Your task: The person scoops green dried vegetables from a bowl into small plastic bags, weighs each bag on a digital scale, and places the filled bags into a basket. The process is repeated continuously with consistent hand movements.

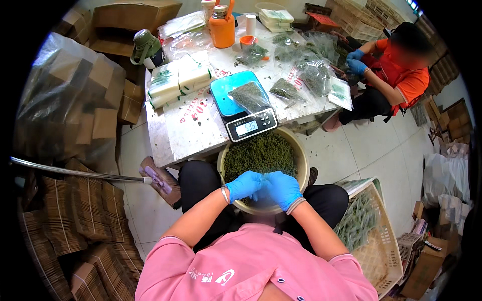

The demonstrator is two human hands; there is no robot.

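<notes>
My left hand [245, 186] and my right hand [279, 189], both in blue gloves, meet with fingers closed over a cream basin [301, 159] of small green granules [253, 158]; whatever is between them is blurred and hidden. Just beyond the basin, on the table's front edge, a digital scale [227, 96] with a blue top carries a clear bag of green material [246, 96]. Another filled bag [285, 91] lies right of the scale. Bundles of flat white bags [178, 80] are stacked left of it.
An orange flask [222, 30] and green flask [148, 50] stand on the table [168, 130]. A co-worker [411, 88] in orange sits at the right. A crate [376, 241] with bags is by my right leg; cardboard stacks [80, 210] and a metal bar [80, 170] are at left.
</notes>
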